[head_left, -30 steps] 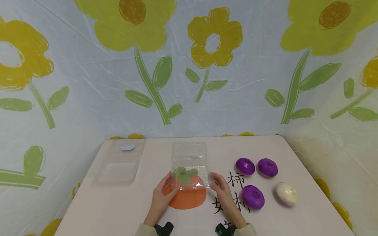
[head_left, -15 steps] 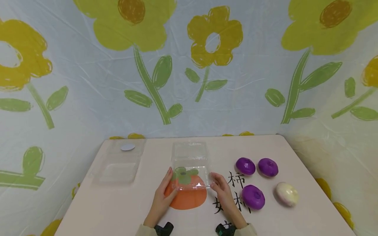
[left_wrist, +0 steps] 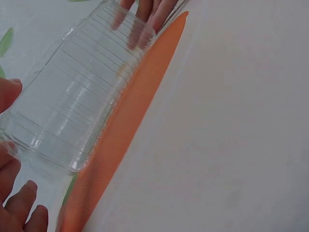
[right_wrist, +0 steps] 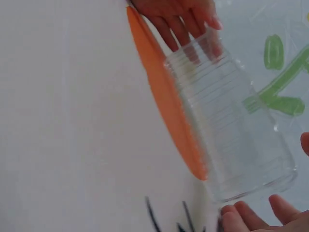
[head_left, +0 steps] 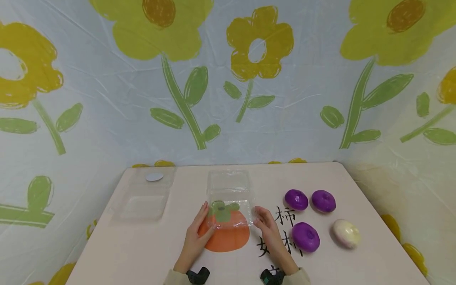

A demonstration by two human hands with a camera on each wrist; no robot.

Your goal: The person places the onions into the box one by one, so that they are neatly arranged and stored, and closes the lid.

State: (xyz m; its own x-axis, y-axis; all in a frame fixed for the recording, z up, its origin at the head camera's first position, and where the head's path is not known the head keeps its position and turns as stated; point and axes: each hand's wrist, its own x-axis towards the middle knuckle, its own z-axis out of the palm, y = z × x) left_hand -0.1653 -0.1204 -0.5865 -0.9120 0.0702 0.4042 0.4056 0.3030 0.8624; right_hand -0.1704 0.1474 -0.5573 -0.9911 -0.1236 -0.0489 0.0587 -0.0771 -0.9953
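Note:
A clear plastic clamshell box (head_left: 231, 225) lies with its lid (head_left: 229, 181) folded back on the table, over a printed orange persimmon (head_left: 228, 240). My left hand (head_left: 196, 234) rests at its near left corner, thumb in front and fingers extended along the side. At the opposite side is my right hand (head_left: 268, 227), fingertips right at the rim. In the left wrist view, the left thumb (left_wrist: 9, 94) and fingers stand apart around a corner. The right wrist view shows my right fingers (right_wrist: 241, 217) loosely spread below the box's end, thumb apart from them.
Three purple onions, one of them nearest my right hand (head_left: 305, 237), and a whitish onion (head_left: 346, 234) sit on the right. Another open clear box (head_left: 142, 208) with a white oval label (head_left: 154, 177) on its lid stands at the left. A flower-printed cloth (head_left: 281, 130) hangs behind the table.
The left fingers have straightened and shifted slightly outward from the box's side. The right hand and the clamshell box look nearly unmoved.

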